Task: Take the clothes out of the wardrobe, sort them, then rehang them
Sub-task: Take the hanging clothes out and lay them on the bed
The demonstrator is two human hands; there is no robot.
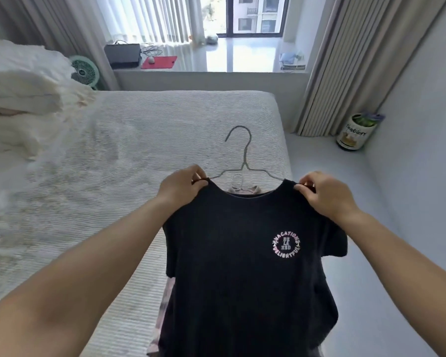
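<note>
A black T-shirt [237, 253] with a round pink-and-white print hangs on a thin grey wire hanger [243, 155] over the near right part of the bed. My left hand [182, 188] pinches the shirt's left shoulder at the neckline. My right hand [325, 195] pinches the right shoulder. The hanger's hook points away from me, above the collar. Behind the neckline shows a bit of another pinkish garment [242, 189] with a clear hanger, and a pink plaid edge [162, 313] sticks out under the shirt's left side.
The bed [129, 150] with a white ribbed cover fills the left and middle. Pillows and bunched bedding [21, 91] lie at far left. A green fan [84, 72] stands behind the bed. A tin [355, 132] stands on the floor by the right curtain. A window ledge carries a red mat [160, 62].
</note>
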